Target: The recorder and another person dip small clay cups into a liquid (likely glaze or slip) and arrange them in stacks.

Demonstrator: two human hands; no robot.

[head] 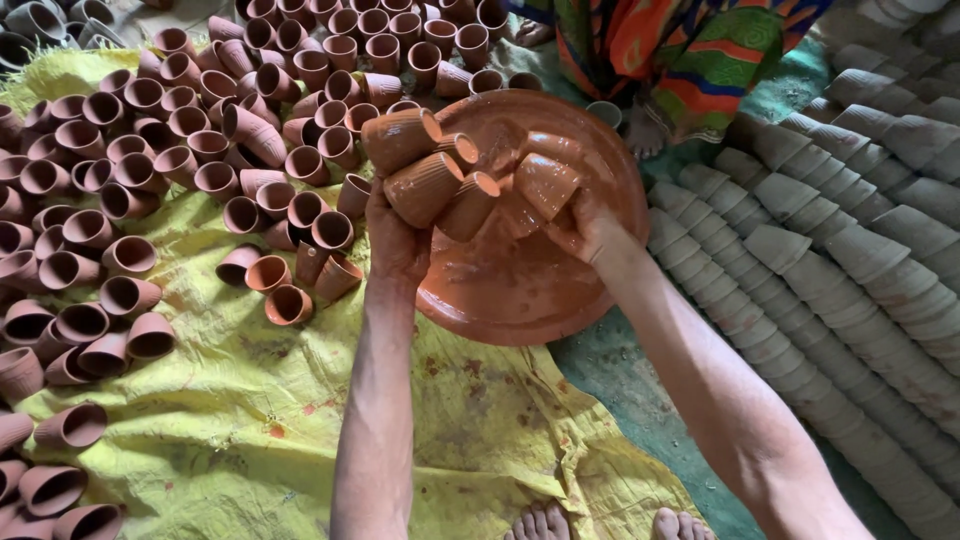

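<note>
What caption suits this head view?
Two hands lift wet clay cups over a basin.

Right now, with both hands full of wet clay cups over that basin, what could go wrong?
1. The left hand and right hand each clutch several slick orange cups; one could slip and chip against the basin.
2. Coated cups lie loose on the yellow sheet beside the left arm; a swing could knock them.
3. Stacked pale cups stand close on the right.
</note>
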